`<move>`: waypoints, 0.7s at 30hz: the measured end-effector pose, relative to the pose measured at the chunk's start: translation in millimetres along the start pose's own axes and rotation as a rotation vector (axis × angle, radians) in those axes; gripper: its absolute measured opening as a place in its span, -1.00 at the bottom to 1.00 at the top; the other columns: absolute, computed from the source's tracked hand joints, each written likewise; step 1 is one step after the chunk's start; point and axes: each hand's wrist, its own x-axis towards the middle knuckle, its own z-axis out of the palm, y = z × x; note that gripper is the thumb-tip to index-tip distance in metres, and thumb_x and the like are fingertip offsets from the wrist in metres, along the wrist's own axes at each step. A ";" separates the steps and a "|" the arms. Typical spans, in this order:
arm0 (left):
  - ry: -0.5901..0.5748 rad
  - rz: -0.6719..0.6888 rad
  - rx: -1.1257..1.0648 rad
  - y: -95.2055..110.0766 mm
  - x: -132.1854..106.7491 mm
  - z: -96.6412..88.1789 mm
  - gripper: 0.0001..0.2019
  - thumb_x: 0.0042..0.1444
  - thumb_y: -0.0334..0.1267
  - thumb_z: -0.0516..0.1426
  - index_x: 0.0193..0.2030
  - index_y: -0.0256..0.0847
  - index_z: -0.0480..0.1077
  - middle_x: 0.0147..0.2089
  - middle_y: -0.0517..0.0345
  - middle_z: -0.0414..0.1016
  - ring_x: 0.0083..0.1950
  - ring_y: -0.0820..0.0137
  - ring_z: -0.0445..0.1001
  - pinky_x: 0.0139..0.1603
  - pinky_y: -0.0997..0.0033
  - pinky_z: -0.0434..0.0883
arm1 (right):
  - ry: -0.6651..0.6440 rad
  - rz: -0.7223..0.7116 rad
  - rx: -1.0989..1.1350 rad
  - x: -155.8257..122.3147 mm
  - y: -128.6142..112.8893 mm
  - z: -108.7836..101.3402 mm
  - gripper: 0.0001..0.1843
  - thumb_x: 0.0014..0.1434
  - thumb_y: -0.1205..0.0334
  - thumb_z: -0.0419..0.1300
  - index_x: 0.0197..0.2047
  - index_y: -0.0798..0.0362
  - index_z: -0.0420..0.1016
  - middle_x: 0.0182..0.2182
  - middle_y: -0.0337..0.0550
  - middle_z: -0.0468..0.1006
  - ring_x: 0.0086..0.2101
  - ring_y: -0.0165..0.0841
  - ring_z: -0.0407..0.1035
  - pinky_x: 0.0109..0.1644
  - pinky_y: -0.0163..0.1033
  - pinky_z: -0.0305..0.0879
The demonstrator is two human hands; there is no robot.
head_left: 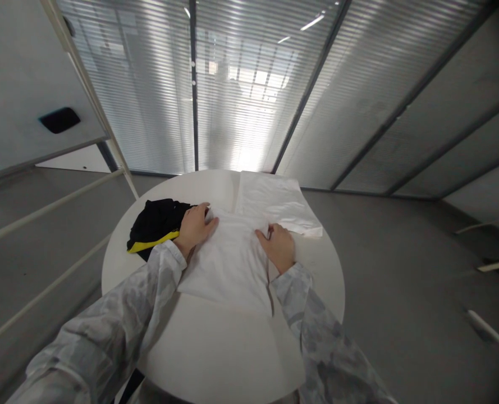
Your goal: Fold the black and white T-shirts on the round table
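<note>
A white garment lies flat, folded, in the middle of a round white table. My left hand rests on its upper left corner with the fingers stretched flat. My right hand lies on its upper right edge; the fingers look curled at the cloth's edge. A second white folded cloth sits just beyond, at the table's far side. Both my arms wear pale camouflage sleeves.
A black garment with a yellow band is heaped at the table's left, touching my left hand. Glass walls with blinds stand behind the table. White rails run along the left. Grey floor surrounds the table.
</note>
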 end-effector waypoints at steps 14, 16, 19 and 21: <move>0.103 0.018 -0.740 -7.2 6.2 15.4 -0.57 0.11 -0.34 0.31 0.13 -0.10 0.42 -0.03 0.10 0.55 0.02 0.27 0.56 0.18 0.21 0.46 | 0.039 0.058 0.868 1.8 -3.3 8.5 -0.61 0.24 0.06 0.33 0.07 -0.11 0.35 -0.04 -0.15 0.56 -0.17 -0.25 0.54 0.01 -0.10 0.49; 0.062 0.009 -0.898 -6.5 7.8 17.8 -0.52 0.03 -0.37 0.32 0.12 -0.12 0.41 -0.01 0.10 0.53 -0.05 0.33 0.55 0.07 0.29 0.48 | 0.044 0.049 0.922 2.7 -4.4 7.2 -0.56 0.21 0.07 0.36 0.10 -0.11 0.35 -0.04 -0.14 0.54 -0.15 -0.25 0.52 0.00 -0.11 0.50; -0.010 -0.026 -1.005 -2.7 7.9 16.5 -0.49 -0.06 -0.36 0.39 0.07 -0.15 0.45 0.04 0.08 0.53 -0.14 0.41 0.52 -0.07 0.40 0.46 | 0.033 0.045 0.984 3.9 -4.7 7.2 -0.44 0.16 0.09 0.41 0.17 -0.13 0.34 0.01 -0.11 0.53 -0.08 -0.22 0.51 0.01 -0.10 0.51; -0.061 -0.067 -1.013 2.1 6.3 12.7 -0.50 -0.07 -0.31 0.44 0.05 -0.17 0.48 -0.03 0.11 0.56 -0.17 0.42 0.52 -0.13 0.43 0.44 | 0.016 0.040 1.020 4.6 -3.7 9.3 -0.36 0.12 0.11 0.44 0.22 -0.13 0.34 0.05 -0.08 0.54 -0.04 -0.20 0.51 0.04 -0.08 0.51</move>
